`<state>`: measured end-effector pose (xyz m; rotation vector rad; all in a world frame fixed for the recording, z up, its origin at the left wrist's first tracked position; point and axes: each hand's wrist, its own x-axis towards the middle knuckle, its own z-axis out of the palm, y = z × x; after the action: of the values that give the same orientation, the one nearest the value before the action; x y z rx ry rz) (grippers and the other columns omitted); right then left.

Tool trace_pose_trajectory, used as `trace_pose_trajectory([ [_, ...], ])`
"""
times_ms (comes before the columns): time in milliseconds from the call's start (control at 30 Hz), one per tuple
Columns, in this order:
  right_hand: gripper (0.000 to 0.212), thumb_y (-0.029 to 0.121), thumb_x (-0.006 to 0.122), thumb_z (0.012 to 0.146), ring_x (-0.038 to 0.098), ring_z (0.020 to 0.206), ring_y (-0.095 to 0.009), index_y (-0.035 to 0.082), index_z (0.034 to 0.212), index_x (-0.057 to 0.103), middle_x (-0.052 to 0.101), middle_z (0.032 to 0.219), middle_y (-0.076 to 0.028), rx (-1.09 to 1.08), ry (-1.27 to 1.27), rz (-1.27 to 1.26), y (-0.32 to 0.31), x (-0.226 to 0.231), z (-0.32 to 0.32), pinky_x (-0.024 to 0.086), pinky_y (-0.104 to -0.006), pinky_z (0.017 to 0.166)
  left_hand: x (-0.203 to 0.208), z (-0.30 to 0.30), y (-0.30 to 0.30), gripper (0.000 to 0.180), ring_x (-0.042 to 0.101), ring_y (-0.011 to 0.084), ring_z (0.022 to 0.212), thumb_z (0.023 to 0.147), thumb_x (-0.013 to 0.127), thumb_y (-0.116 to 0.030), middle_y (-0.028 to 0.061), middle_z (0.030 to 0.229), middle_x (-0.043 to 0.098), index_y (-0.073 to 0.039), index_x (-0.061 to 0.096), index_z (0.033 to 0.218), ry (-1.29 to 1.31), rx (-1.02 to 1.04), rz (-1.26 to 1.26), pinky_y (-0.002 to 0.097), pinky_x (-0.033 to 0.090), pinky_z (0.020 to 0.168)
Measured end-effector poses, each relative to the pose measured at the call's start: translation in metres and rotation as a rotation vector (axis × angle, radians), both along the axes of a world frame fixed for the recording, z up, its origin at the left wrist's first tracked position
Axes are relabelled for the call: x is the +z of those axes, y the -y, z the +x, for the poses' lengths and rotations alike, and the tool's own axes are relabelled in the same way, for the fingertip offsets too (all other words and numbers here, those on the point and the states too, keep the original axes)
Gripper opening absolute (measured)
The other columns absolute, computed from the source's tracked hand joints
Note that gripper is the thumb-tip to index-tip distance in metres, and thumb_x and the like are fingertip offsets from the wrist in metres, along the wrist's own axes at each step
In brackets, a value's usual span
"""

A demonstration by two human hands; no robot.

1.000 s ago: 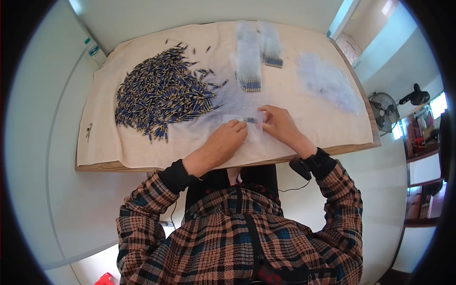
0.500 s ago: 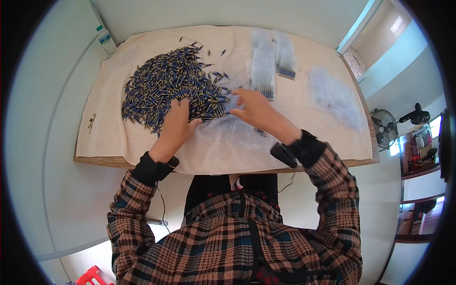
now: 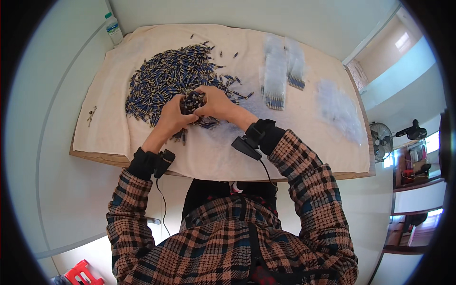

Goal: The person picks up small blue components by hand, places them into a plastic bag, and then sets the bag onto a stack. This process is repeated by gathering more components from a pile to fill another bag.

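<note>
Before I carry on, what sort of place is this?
Probably a small indoor workspace, in a home or workshop: a cloth-covered table bears a heap of small blue-and-gold parts and clear plastic bags, some holding rows of such parts.

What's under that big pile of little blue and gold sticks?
Around most of the pile, you can see cream cloth. Right underneath, the pile itself covers everything, so I can't tell what's there.

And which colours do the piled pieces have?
The pieces are dark blue and gold; head view shows them best.
</note>
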<state>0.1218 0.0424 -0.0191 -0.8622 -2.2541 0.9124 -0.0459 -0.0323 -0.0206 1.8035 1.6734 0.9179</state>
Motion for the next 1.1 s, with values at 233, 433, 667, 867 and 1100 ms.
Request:
trace_pose_trajectory([
  [233,0.041,0.007,0.073,0.072,0.060,0.058,-0.010,-0.003,0.110,0.061,0.065,0.077,-0.007,0.100,-0.287,-0.465,-0.004,0.007,-0.002,0.048,-0.0239,0.050,0.007,-0.011,-0.006,0.046,0.056,0.0106,0.056,0.074,0.072,-0.008,0.0043,0.078,0.061,0.004,0.051,0.113,0.485,0.002,-0.226,0.0243,0.045,0.049],
  [433,0.023,0.005,0.067,0.079,0.062,0.061,-0.011,-0.003,0.100,0.066,0.066,0.076,-0.007,-0.084,-0.236,-0.401,-0.024,0.011,0.020,0.051,-0.0234,0.049,0.004,0.016,-0.029,0.034,0.058,0.0141,0.060,0.076,0.070,-0.010,0.0068,0.077,0.062,0.002,0.057,0.105,0.254,-0.004,-0.070,0.0262,0.045,0.053],
  [667,0.021,0.006,0.064,0.083,0.063,0.062,-0.012,-0.005,0.100,0.066,0.068,0.082,-0.009,-0.075,-0.138,-0.457,-0.025,0.009,0.044,0.054,-0.0252,0.050,0.003,0.031,-0.028,0.024,0.063,0.0270,0.075,0.073,0.072,-0.016,0.0143,0.082,0.064,-0.002,0.064,0.091,0.037,-0.128,-0.070,0.0359,0.048,0.068],
  [867,0.023,0.006,0.057,0.089,0.067,0.076,-0.013,-0.004,0.109,0.063,0.069,0.091,-0.009,-0.103,-0.202,-0.695,-0.017,0.006,0.060,0.054,-0.0234,0.055,0.005,0.036,-0.007,0.022,0.061,0.0292,0.075,0.073,0.072,-0.015,0.0117,0.078,0.063,-0.003,0.066,0.091,-0.206,-0.071,0.211,0.0375,0.048,0.069],
  [1100,0.025,0.008,0.056,0.091,0.066,0.077,-0.012,-0.003,0.113,0.062,0.068,0.093,-0.009,-0.112,-0.127,-0.631,-0.013,0.005,0.074,0.051,-0.0222,0.054,0.006,0.030,-0.010,0.015,0.060,0.0187,0.067,0.077,0.070,-0.008,0.0048,0.076,0.065,-0.003,0.067,0.090,-0.109,-0.094,0.446,0.0297,0.048,0.063],
])
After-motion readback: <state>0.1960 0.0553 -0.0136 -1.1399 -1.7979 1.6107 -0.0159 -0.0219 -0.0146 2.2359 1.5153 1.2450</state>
